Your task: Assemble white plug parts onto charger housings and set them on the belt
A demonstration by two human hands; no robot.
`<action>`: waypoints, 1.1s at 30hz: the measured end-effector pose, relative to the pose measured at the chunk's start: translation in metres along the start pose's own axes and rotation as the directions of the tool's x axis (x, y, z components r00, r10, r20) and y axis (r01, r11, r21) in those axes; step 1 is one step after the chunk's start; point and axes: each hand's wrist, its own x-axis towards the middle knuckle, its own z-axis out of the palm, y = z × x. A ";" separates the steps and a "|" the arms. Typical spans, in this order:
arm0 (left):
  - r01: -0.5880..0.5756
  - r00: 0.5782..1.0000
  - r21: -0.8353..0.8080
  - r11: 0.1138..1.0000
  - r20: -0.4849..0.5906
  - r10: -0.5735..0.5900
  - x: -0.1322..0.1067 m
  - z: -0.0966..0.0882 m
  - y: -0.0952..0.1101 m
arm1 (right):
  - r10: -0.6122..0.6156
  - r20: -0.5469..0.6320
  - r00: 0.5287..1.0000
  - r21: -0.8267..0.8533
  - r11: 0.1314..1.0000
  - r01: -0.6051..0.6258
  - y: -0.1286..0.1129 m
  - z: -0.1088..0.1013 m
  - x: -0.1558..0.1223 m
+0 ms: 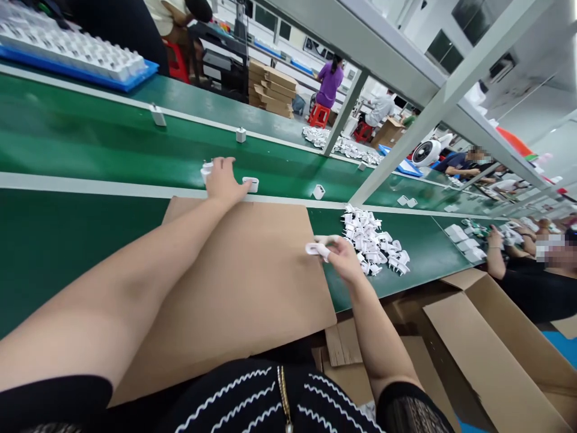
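My left hand [224, 183] is over the green conveyor belt with its fingers apart. One white charger block [206, 172] stands against its left side; whether the fingers touch it is hard to tell. By the thumb lies another white charger block [251, 184], its slotted end facing me. My right hand [345, 258] pinches a white plug piece [318, 250] above the right edge of a cardboard sheet [252, 270]. Just beyond that hand is a heap of white plug pieces [367, 234] with metal pins.
More charger blocks [319, 192] are spaced along the belt. A blue tray [135, 81] of white parts sits at the far left. A metal post [401, 147] slants up at right. Open cardboard boxes [487, 349] stand low on the right, near a co-worker [532, 282].
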 end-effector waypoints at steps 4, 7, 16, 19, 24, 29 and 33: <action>0.055 0.965 0.041 0.998 0.254 -0.064 0.012 0.026 0.002 | 0.070 0.206 0.976 0.275 0.953 -0.126 -0.019 0.039 0.033; -0.041 0.979 0.003 0.999 0.199 0.040 0.009 0.029 0.006 | 0.015 0.222 0.975 0.310 0.947 -0.085 -0.024 0.054 0.052; -0.472 0.671 -0.182 0.863 0.561 0.485 -0.090 -0.042 0.006 | -0.045 0.160 0.986 0.243 0.970 0.005 0.005 0.075 0.088; -0.424 0.664 -0.247 0.871 0.570 0.484 -0.123 -0.047 -0.006 | 0.025 0.197 0.980 0.210 0.975 -0.067 0.020 0.081 0.091; -0.261 0.861 -0.308 0.915 0.354 0.365 -0.142 -0.025 -0.014 | 0.017 0.150 0.989 0.231 0.972 -0.052 0.024 0.085 0.090; -0.219 0.793 -0.513 0.830 0.402 0.458 -0.141 -0.016 -0.015 | -0.078 0.027 0.997 0.133 0.988 0.074 0.021 0.090 0.083; -0.181 0.812 -0.557 0.811 0.380 0.443 -0.138 -0.016 -0.017 | -0.289 0.034 0.957 -0.090 0.953 0.291 0.015 0.097 0.069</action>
